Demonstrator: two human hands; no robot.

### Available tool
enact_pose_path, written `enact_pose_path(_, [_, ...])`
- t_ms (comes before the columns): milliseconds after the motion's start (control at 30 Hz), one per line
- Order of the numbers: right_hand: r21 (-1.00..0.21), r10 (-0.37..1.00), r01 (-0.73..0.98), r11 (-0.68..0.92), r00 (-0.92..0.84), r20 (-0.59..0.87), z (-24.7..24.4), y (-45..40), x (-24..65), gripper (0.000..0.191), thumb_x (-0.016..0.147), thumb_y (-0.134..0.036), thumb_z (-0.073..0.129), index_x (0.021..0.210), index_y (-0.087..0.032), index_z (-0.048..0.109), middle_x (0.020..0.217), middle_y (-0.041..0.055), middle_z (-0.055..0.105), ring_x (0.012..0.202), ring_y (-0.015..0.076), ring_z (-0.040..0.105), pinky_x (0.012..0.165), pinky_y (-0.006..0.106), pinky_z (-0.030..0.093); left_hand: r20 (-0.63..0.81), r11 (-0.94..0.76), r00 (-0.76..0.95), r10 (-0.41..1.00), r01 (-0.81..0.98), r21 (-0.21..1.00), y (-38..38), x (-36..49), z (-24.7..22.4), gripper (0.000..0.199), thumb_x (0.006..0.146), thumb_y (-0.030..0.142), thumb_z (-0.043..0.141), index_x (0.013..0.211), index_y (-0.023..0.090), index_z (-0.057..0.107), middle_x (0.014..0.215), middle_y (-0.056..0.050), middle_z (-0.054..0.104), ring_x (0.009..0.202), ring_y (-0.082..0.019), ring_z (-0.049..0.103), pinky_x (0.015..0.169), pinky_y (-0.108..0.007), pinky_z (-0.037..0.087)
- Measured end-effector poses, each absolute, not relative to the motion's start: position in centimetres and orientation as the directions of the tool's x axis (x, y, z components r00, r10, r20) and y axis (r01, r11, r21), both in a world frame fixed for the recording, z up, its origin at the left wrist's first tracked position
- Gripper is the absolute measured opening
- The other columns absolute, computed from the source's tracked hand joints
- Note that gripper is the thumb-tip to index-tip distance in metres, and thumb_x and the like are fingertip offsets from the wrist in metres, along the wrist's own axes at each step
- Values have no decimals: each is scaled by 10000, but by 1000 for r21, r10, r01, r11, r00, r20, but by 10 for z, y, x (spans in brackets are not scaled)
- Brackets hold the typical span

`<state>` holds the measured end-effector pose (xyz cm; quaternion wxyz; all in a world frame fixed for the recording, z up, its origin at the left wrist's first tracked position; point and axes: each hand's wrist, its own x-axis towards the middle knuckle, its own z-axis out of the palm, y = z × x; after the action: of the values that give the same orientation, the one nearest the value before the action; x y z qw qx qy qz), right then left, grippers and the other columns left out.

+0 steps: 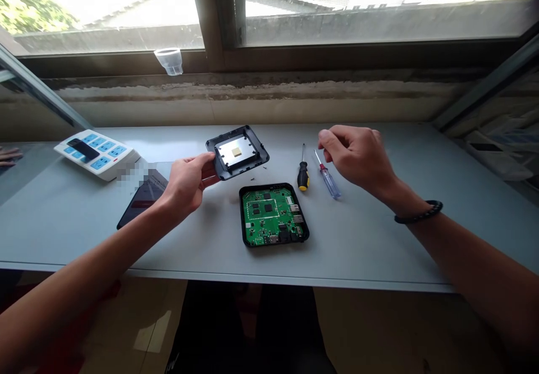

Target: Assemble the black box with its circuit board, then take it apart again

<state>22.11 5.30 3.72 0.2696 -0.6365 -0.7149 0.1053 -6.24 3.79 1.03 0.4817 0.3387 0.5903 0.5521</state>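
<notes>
Your left hand [187, 186] grips the black cover [236, 150], off its base [243, 217]; green circuit board [269, 217] lies exposed, small screws [265, 167] out. Your right hand [353, 158] hangs half-closed, empty, beside the precision screwdriver [327, 180].

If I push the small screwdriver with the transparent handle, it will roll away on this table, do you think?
The small screwdriver will probably roll if pushed, because its handle looks round and the table looks smooth. It should also feel light, since it looks slim.

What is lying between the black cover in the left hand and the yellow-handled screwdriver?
In the head view, a tiny dark screw, it seems, on the grey table.
</notes>
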Motion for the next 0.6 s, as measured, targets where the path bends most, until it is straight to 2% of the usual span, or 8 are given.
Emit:
enact_pose_path(133, [-750, 968, 612, 250, -166, 187, 36, 54, 217, 304, 1006, -419, 473, 827, -214, 610, 741, 31, 650, 601, 137, 519, 646, 325, 426, -98, 86, -251, 963, -59, 995, 39, -55, 20, 107, 864, 267, 717, 797, 195, 760, 886, -114, 819, 962, -290, 803, 888, -419, 658])
enact_pose_path(267, [-890, 957, 399, 221, -263, 120, 34, 58, 208, 316, 1020, -488, 510, 968, -201, 632, 898, 47, 704, 578, 99, 558, 523, 284, 361, 22, -21, -168, 985, 11, 1000, 39, -44, 28, 195, 902, 317, 704, 777, 178, 758, 907, -122, 816, 945, -295, 808, 858, -430, 664])
enact_pose_path(333, [-932, 951, 307, 190, -294, 97, 36, 60, 201, 347, 1013, -526, 541, 957, -193, 621, 897, 48, 678, 581, 94, 573, 482, 270, 316, 53, -51, -133, 990, 21, 998, 41, -39, 30, 213, 920, 325, 693, 804, 164, 771, 910, -122, 819, 934, -282, 808, 840, -413, 667])
enact_pose_path(433, [-969, 945, 195, 150, -318, 82, 39, 63, 190, 399, 966, -569, 632, 864, -185, 591, 755, 15, 576, 545, 93, 540, 451, 262, 301, 66, -66, -66, 996, 5, 998, 44, -33, 30, 221, 935, 320, 688, 854, 140, 787, 914, -124, 823, 907, -267, 806, 817, -399, 670])
enact_pose_path(600, [-995, 968, 61, 81, -242, 64, 32, 64, 181, 347, 873, -432, 780, 777, -186, 555, 674, -21, 520, 486, 65, 457, 412, 245, 368, 41, -40, 27, 999, -14, 999, 48, -29, 27, 265, 961, 370, 687, 887, 134, 784, 922, -123, 817, 872, -247, 794, 784, -369, 661])
